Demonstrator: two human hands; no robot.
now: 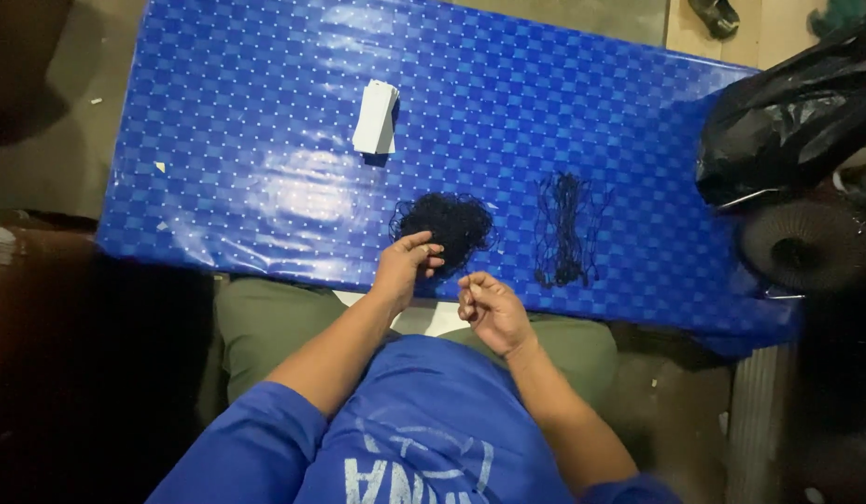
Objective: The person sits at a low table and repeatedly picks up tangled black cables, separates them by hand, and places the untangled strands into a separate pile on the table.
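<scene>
My left hand [407,266] rests at the near edge of the blue checkered table [265,121], its fingertips pinched on strands at the rim of a tangled pile of black thread loops [451,222]. Just to the right, my right hand [489,308] hovers off the table edge above my lap with fingers curled; whether a thin thread runs between them is too fine to tell. A second, flatter bundle of black loops [563,229] lies stretched out further right. Toward the table's middle sits a small stack of white paper tags [377,117].
A black plastic bag [788,112] sits at the table's right end, with a round dark fan-like object [802,245] below it. Bare floor shows to the left of the table. My green trousers and blue shirt fill the bottom.
</scene>
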